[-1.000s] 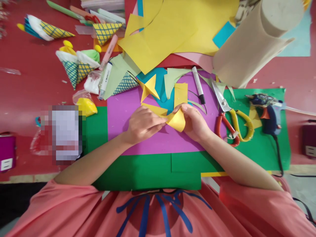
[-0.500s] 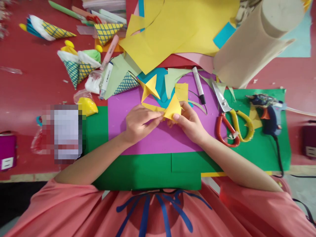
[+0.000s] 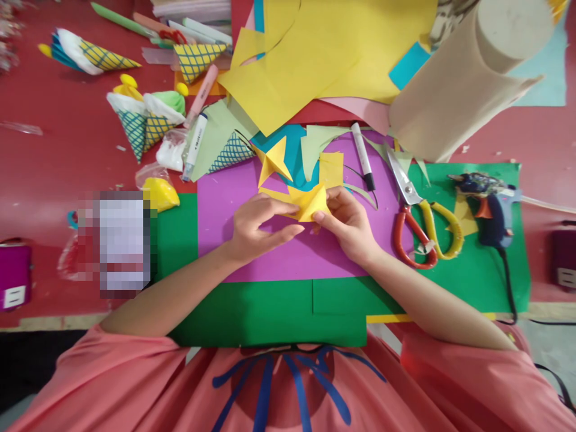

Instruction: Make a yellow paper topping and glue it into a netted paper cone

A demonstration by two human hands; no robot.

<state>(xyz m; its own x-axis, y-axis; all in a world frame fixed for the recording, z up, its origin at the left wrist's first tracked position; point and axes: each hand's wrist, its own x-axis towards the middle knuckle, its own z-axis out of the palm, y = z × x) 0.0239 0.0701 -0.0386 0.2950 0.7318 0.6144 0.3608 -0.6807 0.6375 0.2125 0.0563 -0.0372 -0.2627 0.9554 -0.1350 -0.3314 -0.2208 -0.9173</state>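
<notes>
1. Since half a second ago, the yellow paper (image 3: 309, 203) you fold has gone from a raised triangle to a flatter, pinched shape, and your hands have barely shifted.
2. Nearest you, a green sheet (image 3: 270, 309) lies at 6 o'clock from your hands, under your forearms.
3. On it sits a purple sheet (image 3: 288, 255), directly below both hands.
4. Your left hand (image 3: 256, 227) pinches the paper's left end between thumb and fingers, with the index finger stretched out beneath it toward 3 o'clock.
5. Your right hand (image 3: 348, 222) is closed on the paper's right end, thumb pressed on the lower edge.
6. The paper is held between the two hands just above the purple sheet; whether it touches the sheet cannot be told.
7. At 3 o'clock, scissors (image 3: 420, 213) with red and yellow handles lie on the green sheet, blades pointing to 11 o'clock.
8. Farther at 3 o'clock rests a blue glue gun (image 3: 490, 207).
9. At 12 o'clock, just past your hands, a folded yellow star (image 3: 272, 159) lies on teal paper, with a marker (image 3: 362, 156) to its right.
10. At 10 o'clock, patterned paper cones (image 3: 144, 120) lie on the red table (image 3: 54, 156).
11. Farthest, at 12 o'clock, large yellow sheets (image 3: 315, 54) are piled, with a beige roll (image 3: 459, 84) at 1 o'clock.
</notes>
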